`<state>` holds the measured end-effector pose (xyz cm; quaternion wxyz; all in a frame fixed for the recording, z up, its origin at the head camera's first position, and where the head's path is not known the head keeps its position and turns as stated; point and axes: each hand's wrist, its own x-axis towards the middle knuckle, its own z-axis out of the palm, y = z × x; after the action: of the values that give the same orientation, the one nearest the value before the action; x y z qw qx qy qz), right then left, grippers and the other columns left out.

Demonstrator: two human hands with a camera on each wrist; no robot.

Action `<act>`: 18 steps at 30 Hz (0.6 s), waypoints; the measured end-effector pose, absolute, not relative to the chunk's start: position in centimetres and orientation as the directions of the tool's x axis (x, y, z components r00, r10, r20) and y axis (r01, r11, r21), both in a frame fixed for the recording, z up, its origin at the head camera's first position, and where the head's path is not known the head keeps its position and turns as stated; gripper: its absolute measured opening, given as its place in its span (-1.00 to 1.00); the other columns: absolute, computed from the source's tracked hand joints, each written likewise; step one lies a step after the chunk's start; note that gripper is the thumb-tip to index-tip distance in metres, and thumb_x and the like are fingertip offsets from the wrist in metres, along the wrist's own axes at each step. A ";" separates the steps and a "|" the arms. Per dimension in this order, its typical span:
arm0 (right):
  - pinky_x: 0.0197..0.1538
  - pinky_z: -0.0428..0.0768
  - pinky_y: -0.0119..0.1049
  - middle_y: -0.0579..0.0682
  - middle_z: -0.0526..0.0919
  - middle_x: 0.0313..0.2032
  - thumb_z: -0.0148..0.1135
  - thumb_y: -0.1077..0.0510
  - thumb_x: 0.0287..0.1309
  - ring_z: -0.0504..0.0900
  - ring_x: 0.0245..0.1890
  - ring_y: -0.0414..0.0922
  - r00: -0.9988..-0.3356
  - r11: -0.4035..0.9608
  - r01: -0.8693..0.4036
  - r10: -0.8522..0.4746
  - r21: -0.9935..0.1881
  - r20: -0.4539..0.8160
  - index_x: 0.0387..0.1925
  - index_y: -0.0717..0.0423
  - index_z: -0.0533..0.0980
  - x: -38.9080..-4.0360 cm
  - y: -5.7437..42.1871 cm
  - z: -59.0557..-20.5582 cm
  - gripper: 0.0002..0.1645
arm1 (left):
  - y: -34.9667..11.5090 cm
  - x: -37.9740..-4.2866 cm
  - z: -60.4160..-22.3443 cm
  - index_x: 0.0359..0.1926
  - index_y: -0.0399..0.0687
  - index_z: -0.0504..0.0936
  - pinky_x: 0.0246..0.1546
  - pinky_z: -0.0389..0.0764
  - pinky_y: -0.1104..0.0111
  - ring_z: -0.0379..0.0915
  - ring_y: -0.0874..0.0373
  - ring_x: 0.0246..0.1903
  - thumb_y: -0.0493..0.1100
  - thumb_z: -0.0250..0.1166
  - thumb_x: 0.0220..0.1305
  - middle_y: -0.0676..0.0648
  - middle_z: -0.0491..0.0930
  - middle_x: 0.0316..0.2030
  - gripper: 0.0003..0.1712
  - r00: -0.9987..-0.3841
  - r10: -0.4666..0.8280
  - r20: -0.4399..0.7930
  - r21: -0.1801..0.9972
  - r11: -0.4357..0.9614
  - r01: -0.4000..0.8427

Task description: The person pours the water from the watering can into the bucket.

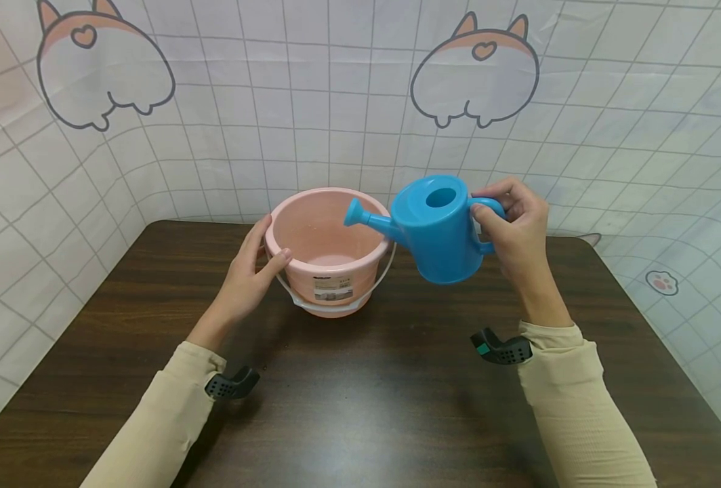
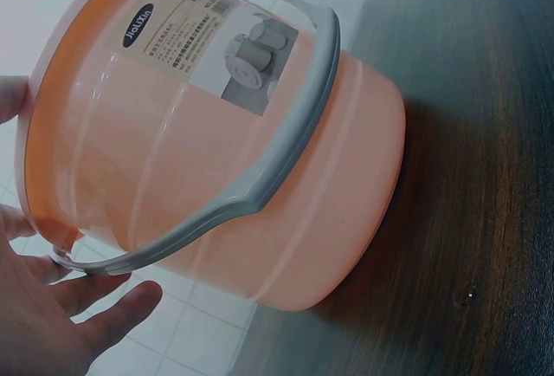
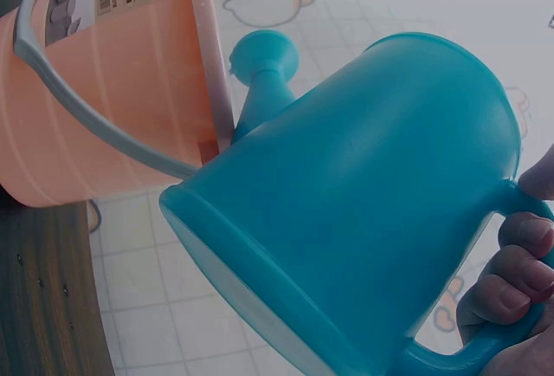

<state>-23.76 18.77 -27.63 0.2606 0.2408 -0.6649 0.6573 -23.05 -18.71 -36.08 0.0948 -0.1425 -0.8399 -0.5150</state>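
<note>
A pink bucket (image 1: 330,281) with a grey-white bail handle (image 2: 286,155) and a paper label (image 1: 333,289) stands on the table. My left hand (image 1: 244,278) holds its rim on the left, thumb over the edge and the other fingers spread along the outside. Raised above the table to the right is a blue watering can (image 1: 440,237). My right hand (image 1: 516,227) grips its loop handle (image 3: 463,360), fingers curled round it. The can's flared spout (image 1: 360,215) reaches over the bucket's right rim. Inside the bucket, the pale bottom shows partly.
The dark wood table (image 1: 348,400) has small droplets near the bucket. A white gridded cloth (image 1: 312,102) with cartoon animal outlines hangs behind and at both sides. Each sleeve bears a black wrist device (image 1: 501,349).
</note>
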 end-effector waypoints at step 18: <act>-0.55 0.45 -0.47 -0.08 0.60 -0.60 0.14 0.40 0.08 0.44 -0.65 -0.25 -0.740 0.021 -0.672 0.024 -0.741 0.672 -0.33 0.17 0.59 -23.8 18.8 -27.6 -0.84 | -18.7 -22.9 -36.0 0.53 0.25 -0.08 0.20 0.39 -0.11 0.16 -0.17 0.38 0.03 0.15 0.38 0.04 -0.10 0.52 -0.16 -0.943 0.142 0.301 0.845 0.418 0.333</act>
<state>-23.79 18.78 -27.64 0.2653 0.2439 -0.6635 0.6556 -22.90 -18.66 -35.97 0.0919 -0.1417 -0.8369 -0.5206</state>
